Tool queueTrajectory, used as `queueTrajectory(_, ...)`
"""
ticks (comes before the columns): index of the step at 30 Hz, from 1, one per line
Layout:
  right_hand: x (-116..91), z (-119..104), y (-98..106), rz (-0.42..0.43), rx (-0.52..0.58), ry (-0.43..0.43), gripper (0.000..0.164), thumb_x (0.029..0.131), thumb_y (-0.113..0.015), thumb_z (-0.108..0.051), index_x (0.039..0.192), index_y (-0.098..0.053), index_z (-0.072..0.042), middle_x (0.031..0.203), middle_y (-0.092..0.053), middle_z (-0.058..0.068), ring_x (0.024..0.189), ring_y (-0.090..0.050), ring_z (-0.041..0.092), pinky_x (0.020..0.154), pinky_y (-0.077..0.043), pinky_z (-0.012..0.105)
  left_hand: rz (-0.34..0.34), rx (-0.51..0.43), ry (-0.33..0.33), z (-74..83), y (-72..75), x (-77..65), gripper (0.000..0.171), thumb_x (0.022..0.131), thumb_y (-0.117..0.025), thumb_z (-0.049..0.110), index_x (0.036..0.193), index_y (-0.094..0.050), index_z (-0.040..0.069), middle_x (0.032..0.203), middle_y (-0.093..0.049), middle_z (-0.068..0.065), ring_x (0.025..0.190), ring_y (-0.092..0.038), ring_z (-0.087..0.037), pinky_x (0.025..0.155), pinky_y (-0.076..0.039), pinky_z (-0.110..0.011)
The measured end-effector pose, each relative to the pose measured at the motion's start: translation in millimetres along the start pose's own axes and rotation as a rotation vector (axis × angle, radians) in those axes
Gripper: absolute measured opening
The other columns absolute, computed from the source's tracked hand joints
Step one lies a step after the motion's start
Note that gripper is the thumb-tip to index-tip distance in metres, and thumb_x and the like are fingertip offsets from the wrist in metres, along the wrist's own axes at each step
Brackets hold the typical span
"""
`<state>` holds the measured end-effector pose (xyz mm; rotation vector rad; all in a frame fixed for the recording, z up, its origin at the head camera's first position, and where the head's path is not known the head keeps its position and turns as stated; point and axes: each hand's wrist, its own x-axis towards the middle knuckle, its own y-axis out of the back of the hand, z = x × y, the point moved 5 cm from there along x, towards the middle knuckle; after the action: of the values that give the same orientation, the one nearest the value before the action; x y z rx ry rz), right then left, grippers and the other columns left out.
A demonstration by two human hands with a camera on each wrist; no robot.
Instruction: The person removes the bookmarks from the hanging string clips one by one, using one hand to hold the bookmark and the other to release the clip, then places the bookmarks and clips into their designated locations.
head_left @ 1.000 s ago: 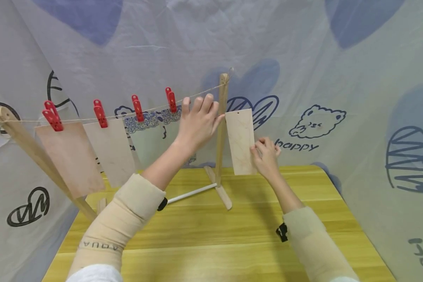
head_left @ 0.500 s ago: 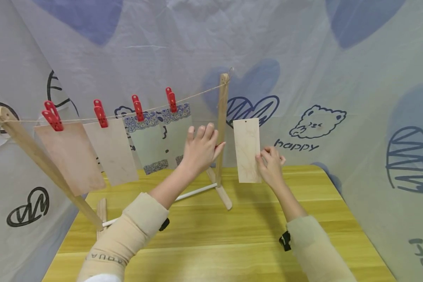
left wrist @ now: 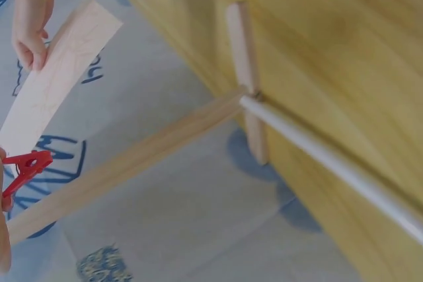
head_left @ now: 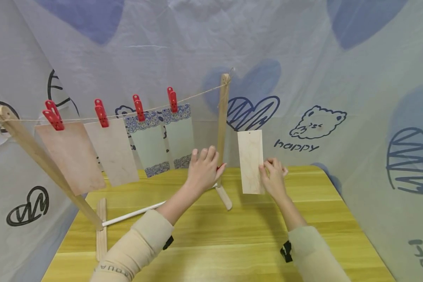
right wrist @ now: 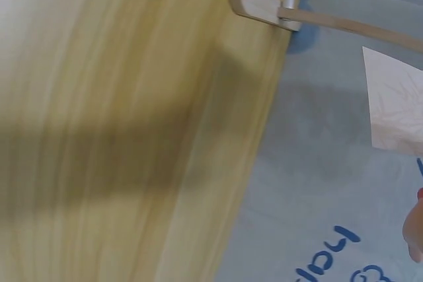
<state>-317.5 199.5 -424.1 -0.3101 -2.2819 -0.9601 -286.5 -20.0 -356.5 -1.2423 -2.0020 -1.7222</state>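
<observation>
In the head view my left hand (head_left: 202,170) is in front of the right post, low beside it, pinching a red clothespin (left wrist: 28,166) between fingers and thumb. Most of that clothespin is covered by the hand from above, but it shows at the left edge of the left wrist view. To the right, my right hand (head_left: 274,178) grips the lower right edge of a pale, narrow card (head_left: 251,160) with a small hole near its top. The card stands upright, close over the table. At the right wrist view's edge, a fingertip (right wrist: 415,232) shows below the card.
A string (head_left: 201,94) runs between two wooden posts (head_left: 223,125), joined below by a white rod (head_left: 135,213). Red clothespins (head_left: 138,107) hold several cards (head_left: 149,143) on it, to the left. Under everything is a yellow wood-grain table (head_left: 204,254); a printed cloth (head_left: 338,70) hangs behind.
My left hand has come down from beside the string to the foot of the post. My right hand and its card have moved down and slightly right, away from the post.
</observation>
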Motion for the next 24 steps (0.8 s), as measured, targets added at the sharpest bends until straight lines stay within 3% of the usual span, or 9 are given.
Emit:
queueTrajectory(7, -16, 10, -5, 0.006, -0.022, -0.047, 0.025, 0.091, -0.053, -0.018, 0.075, -0.056, 0.001, 0.099, -0.051, 0.023, 0.097, -0.042, 0.039, 0.089, -0.015, 0.059, -0.056, -0.020, 0.019, 11.6, -19.1, -19.7, 0.037, 0.088, -0.047, 0.048, 0.092, -0.056, 0.012, 0.099, -0.035, -0.002, 0.087, -0.032, -0.018, 0.082, -0.025, -0.038)
queueTrajectory(16, -36, 23, -13, -0.042, -0.040, -0.115, 0.032, 0.095, -0.048, -0.024, 0.080, -0.059, 0.002, 0.105, -0.050, 0.025, 0.101, -0.040, 0.040, 0.088, -0.014, 0.058, -0.116, -0.027, 0.045, 24.9, -42.9, -37.9, 0.039, 0.089, -0.042, 0.048, 0.095, -0.058, 0.013, 0.106, -0.040, -0.002, 0.089, -0.034, -0.018, 0.084, -0.026, -0.038)
queueTrajectory(21, -49, 32, -20, -0.091, -0.047, -0.154, 0.027, 0.094, -0.049, -0.020, 0.081, -0.059, 0.002, 0.107, -0.049, 0.024, 0.103, -0.039, 0.040, 0.088, -0.013, 0.059, -0.115, -0.035, 0.055, 32.4, -56.8, -48.7, 0.037, 0.088, -0.044, 0.048, 0.093, -0.058, 0.014, 0.100, -0.040, -0.002, 0.088, -0.036, -0.018, 0.084, -0.027, -0.038)
queueTrajectory(24, -57, 36, -24, -0.113, -0.056, -0.178, 0.026, 0.094, -0.050, -0.018, 0.080, -0.058, 0.002, 0.106, -0.049, 0.024, 0.103, -0.039, 0.040, 0.088, -0.013, 0.059, -0.170, -0.061, 0.070, 36.4, -65.7, -55.1, 0.036, 0.089, -0.043, 0.047, 0.092, -0.057, 0.014, 0.095, -0.037, -0.001, 0.085, -0.034, -0.017, 0.083, -0.026, -0.038)
